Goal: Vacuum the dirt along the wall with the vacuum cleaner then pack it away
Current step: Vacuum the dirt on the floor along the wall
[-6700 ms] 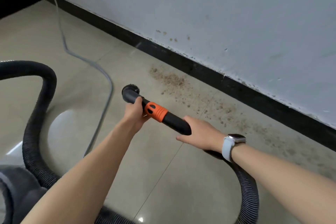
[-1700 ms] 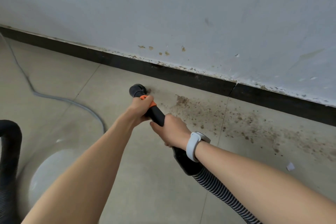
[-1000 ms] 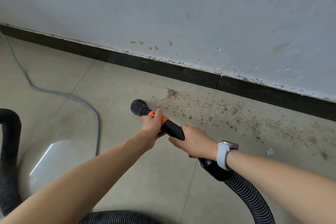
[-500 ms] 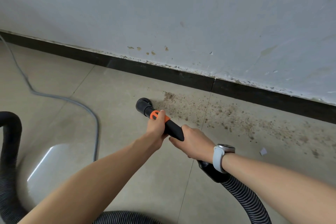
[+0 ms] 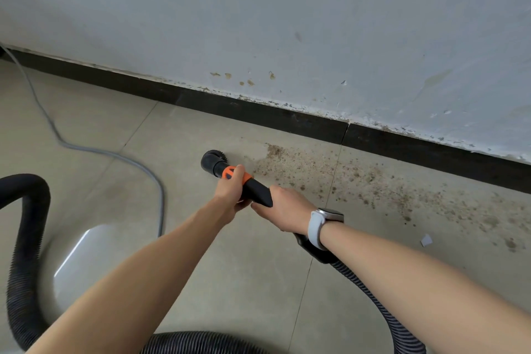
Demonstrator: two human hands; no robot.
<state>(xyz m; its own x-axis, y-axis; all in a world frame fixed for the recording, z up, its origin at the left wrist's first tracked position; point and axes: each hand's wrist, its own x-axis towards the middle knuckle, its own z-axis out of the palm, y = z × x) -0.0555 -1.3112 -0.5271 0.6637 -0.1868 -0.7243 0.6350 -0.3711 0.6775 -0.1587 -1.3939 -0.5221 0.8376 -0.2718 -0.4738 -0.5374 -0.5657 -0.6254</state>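
Left hand (image 5: 230, 194) grips the vacuum nozzle (image 5: 230, 174) at its orange collar; right hand (image 5: 283, 207) grips it just behind. Brush head sits left of the dirt (image 5: 359, 181), which trails toward four o'clock along the wall (image 5: 287, 23).

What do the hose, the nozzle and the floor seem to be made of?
Hose: probably flexible plastic, black and matte; its ribbed wall bends in loops.
Nozzle: looks like hard moulded plastic, black with an orange collar and a smooth, dull surface; both hands grip it.
Floor: likely glazed ceramic tile, beige; thin joint lines and a bright reflection show.
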